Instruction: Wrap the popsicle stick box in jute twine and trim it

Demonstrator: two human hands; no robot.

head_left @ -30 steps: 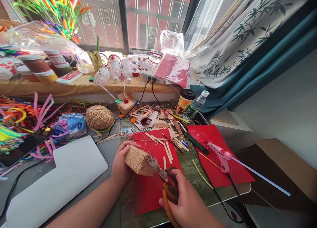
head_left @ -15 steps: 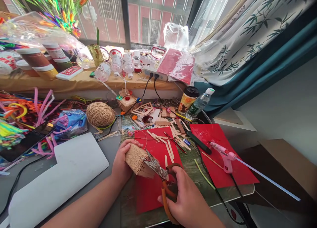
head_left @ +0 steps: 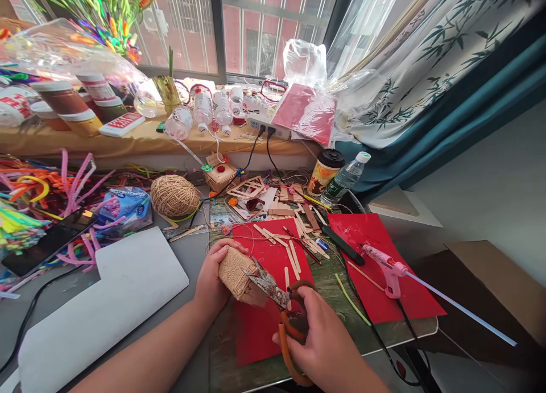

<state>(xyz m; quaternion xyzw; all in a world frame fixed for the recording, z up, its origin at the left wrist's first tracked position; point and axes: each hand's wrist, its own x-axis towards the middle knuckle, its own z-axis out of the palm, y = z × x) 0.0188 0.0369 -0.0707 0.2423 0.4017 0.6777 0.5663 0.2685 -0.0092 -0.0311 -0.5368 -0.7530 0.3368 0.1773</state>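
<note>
My left hand [head_left: 214, 273] is wrapped round a small box [head_left: 234, 272] covered in tan twine, held tilted over a red sheet [head_left: 251, 339]. In my right hand [head_left: 318, 330] are scissors [head_left: 279, 296] with orange-brown handles and stained metal blades. The blades are parted, and their tips lie against the box's near right side. Pale wooden sticks [head_left: 294, 256] are scattered on the red sheet beyond the scissors. A ball of twine [head_left: 174, 195] sits behind my left hand.
A pink glue gun [head_left: 390, 273] lies on another red sheet [head_left: 418, 302] at the right. Behind are a lidded cup [head_left: 325, 174] and water bottle [head_left: 346, 178]. White board [head_left: 106, 302] lies at left, near colourful pipe cleaners [head_left: 29, 182].
The view has shifted very slightly. Both hands, the box and the scissors keep almost the same pose.
</note>
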